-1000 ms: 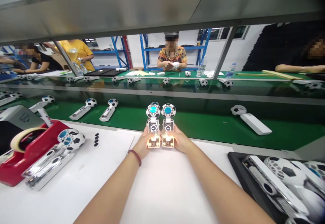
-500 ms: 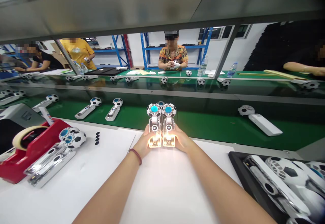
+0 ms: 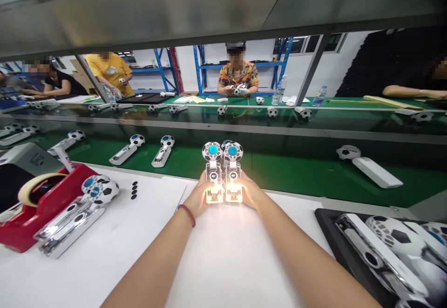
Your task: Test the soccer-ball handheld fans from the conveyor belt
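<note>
Two handheld devices with soccer-ball heads and clear bodies stand upright side by side, each lit orange-yellow at its base. My left hand (image 3: 199, 195) is closed round the left device (image 3: 213, 182), and my right hand (image 3: 248, 191) round the right device (image 3: 233, 182). Each head shows a round blue centre. Small round displays glow on both bodies, their digits too small to read surely. A narrow gap separates the bodies. Behind them, another soccer-ball head (image 3: 227, 144) shows partly; the rest of it is hidden.
White paper (image 3: 146, 233) covers the bench. At left are a red tape dispenser (image 3: 52, 210), two more devices (image 3: 75, 219) and black oval stickers (image 3: 134, 190). A black tray (image 3: 328, 226) with devices stands right. Ahead, green belts (image 3: 286, 173) carry devices; several people sit or stand beyond.
Devices on the near belt have shifted right, and those on the far belt left. My hands and both lit devices have barely moved. Across the belts, the middle person's hands have shifted.
</note>
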